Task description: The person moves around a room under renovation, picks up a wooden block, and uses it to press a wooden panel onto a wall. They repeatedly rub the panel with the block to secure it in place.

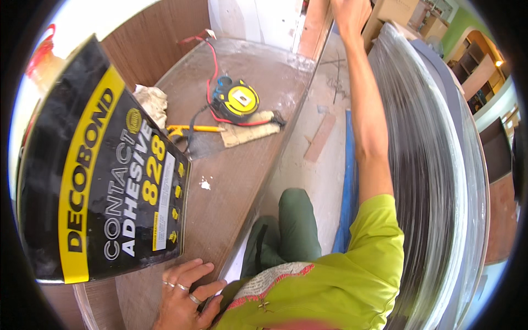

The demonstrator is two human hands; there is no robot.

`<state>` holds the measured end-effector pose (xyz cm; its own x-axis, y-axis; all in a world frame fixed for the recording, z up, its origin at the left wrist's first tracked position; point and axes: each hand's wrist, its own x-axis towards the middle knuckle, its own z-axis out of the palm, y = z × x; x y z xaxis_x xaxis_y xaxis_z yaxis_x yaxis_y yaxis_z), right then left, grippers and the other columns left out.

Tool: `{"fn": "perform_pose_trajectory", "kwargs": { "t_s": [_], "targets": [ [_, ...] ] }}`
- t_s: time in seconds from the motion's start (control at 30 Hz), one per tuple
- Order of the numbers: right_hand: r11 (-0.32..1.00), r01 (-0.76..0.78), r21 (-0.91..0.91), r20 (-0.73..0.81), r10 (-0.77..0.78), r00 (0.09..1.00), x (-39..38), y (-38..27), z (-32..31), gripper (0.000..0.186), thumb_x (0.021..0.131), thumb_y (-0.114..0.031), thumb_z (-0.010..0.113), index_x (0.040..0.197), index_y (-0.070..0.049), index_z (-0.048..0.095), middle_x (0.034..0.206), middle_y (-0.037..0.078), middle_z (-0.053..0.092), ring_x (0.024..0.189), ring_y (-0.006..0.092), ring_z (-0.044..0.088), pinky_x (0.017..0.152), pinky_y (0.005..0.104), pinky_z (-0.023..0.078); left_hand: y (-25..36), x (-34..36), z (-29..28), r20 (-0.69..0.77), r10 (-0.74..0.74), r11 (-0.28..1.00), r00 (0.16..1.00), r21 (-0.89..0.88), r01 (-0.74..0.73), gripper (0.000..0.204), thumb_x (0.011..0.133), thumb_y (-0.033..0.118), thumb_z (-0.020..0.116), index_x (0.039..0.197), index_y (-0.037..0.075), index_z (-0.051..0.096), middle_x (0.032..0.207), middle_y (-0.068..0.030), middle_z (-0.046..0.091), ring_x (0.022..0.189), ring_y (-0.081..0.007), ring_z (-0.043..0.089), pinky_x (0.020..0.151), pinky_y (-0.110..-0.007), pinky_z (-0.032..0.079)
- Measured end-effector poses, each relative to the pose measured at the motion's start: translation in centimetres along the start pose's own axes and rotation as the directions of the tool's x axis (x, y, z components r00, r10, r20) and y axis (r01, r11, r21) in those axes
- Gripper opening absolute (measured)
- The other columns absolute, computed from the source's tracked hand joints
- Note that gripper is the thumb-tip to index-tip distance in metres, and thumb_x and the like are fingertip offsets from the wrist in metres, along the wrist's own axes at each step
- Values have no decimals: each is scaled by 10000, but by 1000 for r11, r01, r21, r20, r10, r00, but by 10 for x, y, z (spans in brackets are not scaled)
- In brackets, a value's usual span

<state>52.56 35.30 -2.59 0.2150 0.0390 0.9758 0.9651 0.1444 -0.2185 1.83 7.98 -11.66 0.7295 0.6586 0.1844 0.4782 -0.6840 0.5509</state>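
Observation:
My left hand [190,294], with rings on its fingers, rests on the near edge of a brown wood-grain surface [225,187]. Its fingers are apart, and nothing shows in its grasp. My right arm reaches far forward; the right hand [352,14] is closed at the top rim, beside a brown wooden strip [314,30]. What it grips is hidden. Close by my left hand stands a large black and yellow adhesive tin [104,181]. Beyond it lie a yellow and black tape measure [235,100], a yellow pencil [201,128] and a tan flat block [250,133].
A crumpled pale cloth [151,103] lies behind the tin. A red cord [214,60] runs past the tape measure. Plastic-wrapped stacked panels [418,176] stand along my right side. On the floor are a wood offcut [320,137] and a blue strip [347,181]. Cardboard boxes [393,14] stand far right.

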Motion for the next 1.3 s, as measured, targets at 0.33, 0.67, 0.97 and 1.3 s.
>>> {"fn": "perform_pose_trajectory", "kwargs": {
  "t_s": [0.33,0.67,0.97,1.3],
  "targets": [
    [999,14,45,53,-16,998,-45,15,5,831,876,-129,737,1602,-113,333,1254,258,607,1112,425,637,913,475,524,1,4,-2,-7,-3,1000,1000,-4,3,389,794,9,782,1162,123,725,1347,-127,629,1266,-368,589,1035,-497,437],
    [997,82,-6,123,-80,989,-84,17,1,878,842,-95,781,1601,-93,340,1350,254,602,1202,413,624,967,462,524,-3,5,-4,12,-17,999,1000,-40,18,404,782,-8,785,1158,125,720,1330,-118,638,1259,-365,592,1036,-503,439],
    [999,36,6,69,-37,997,-38,23,4,840,874,-126,755,1604,-125,339,1263,262,627,1101,433,646,894,465,540,-3,5,-5,26,-26,998,999,-57,27,431,768,-22,782,1165,132,715,1344,-115,631,1260,-362,588,1043,-509,437],
    [996,88,-4,96,-87,992,-70,27,-3,843,855,-90,748,1597,-128,349,1286,251,619,1109,421,646,893,461,540,-2,3,-3,36,-31,999,999,-19,32,445,774,-22,781,1182,141,714,1357,-113,624,1268,-362,581,1034,-509,431]
  ]
}}
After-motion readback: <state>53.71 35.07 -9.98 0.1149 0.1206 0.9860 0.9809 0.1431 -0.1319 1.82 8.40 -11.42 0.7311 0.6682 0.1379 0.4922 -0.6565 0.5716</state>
